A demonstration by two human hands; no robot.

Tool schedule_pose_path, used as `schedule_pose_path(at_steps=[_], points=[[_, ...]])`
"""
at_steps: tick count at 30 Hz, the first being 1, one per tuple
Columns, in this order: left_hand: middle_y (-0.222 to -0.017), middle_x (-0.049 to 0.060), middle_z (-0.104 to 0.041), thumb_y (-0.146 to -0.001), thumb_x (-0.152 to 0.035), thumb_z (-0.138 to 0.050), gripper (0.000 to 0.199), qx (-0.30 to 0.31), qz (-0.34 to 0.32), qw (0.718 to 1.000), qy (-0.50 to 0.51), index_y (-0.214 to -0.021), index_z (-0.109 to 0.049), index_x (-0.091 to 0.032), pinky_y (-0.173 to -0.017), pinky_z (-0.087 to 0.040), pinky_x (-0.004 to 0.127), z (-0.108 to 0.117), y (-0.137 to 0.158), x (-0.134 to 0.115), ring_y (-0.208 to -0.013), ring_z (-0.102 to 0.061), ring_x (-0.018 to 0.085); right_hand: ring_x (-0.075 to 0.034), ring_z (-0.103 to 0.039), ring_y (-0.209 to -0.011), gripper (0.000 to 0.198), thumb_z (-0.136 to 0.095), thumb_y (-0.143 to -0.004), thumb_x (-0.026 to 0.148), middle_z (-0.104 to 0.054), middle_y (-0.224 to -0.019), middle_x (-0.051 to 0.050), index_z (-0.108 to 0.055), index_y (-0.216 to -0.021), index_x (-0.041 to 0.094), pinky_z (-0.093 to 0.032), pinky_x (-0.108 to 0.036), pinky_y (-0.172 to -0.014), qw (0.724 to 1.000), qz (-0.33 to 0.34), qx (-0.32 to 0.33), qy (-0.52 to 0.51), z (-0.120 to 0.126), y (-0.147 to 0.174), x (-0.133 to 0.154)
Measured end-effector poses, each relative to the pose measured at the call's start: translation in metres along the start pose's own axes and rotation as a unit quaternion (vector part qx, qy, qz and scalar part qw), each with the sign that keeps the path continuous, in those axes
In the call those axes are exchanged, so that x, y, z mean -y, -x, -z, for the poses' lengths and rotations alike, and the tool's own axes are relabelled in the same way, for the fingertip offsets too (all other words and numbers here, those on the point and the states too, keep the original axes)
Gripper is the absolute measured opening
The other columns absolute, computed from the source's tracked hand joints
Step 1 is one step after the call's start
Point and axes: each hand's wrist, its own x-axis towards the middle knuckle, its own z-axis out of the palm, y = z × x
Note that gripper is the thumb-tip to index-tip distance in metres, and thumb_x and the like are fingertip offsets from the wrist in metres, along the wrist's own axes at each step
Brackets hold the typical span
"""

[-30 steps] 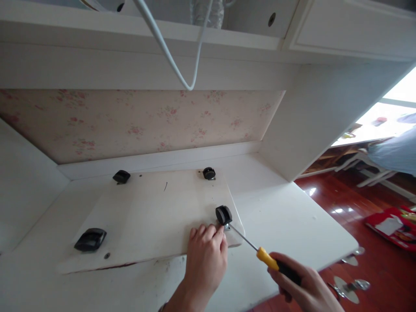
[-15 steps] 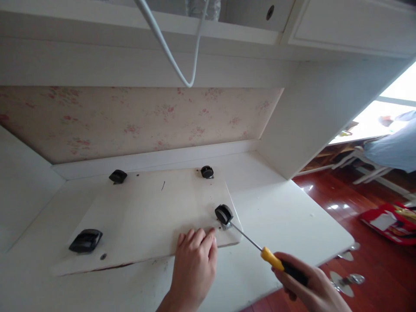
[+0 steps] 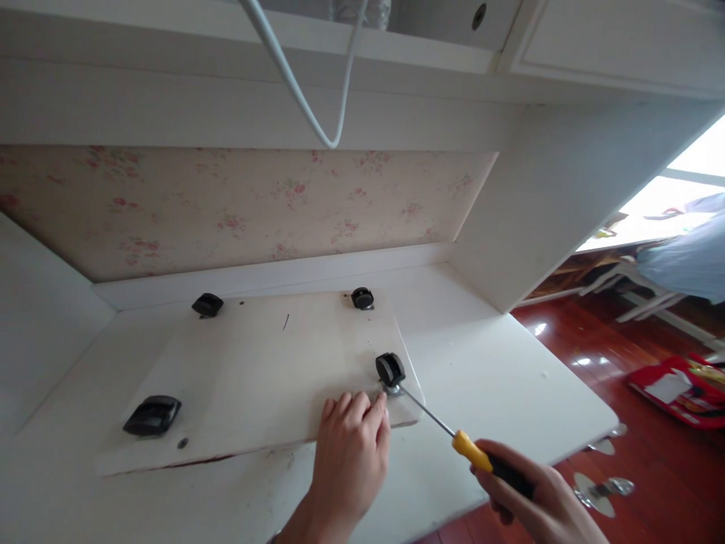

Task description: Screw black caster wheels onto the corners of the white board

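A white board with black casters lies on the white desktop. My right hand is closed round the yellow and black handle of a screwdriver. Its shaft slants up to the left, and the tip meets the metal base of the near right caster. My left hand rests on the board's front edge, fingers stretched out, the index fingertip against that caster's base. Whether it pins a screw or the plate is hidden. The other casters are the near left, far left and far right.
A white cable hangs from the shelf above. Side panels bound the desk left and right. Metal knobs stick out below the desk edge. On the red floor sits a red tool case. A person in light blue is at the right.
My left hand has shifted slightly right, its index finger now at the caster's base. The screwdriver stays at the same caster. The view has moved slightly.
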Motion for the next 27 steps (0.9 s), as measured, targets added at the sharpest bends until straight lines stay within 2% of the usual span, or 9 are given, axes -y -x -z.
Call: schedule_pose_path(at_steps=[13, 27], points=[[-0.083, 0.002, -0.064, -0.094, -0.019, -0.049, 0.027, -0.003, 0.008, 1.0, -0.011, -0.111, -0.069, -0.026, -0.075, -0.036, 0.039, -0.003, -0.009, -0.002, -0.082, -0.057, 0.021, -0.015, -0.055, -0.054, 0.052, -0.062, -0.078, 0.059, -0.06, -0.06, 0.001, -0.071, -0.107, 0.017, -0.044, -0.026, -0.054, 1.0, 0.0, 0.015, 0.006, -0.006, -0.003, 0.002], [-0.082, 0.002, -0.065, -0.094, -0.019, -0.05, 0.024, -0.01, 0.012, 1.0, -0.022, -0.102, -0.071, -0.027, -0.074, -0.036, 0.039, -0.004, -0.016, -0.003, -0.081, -0.057, 0.021, -0.016, -0.054, -0.054, 0.048, -0.063, -0.076, 0.057, -0.059, -0.059, 0.001, -0.072, -0.102, 0.018, -0.044, -0.027, -0.053, 1.0, 0.002, -0.002, 0.001, -0.008, -0.003, 0.007]])
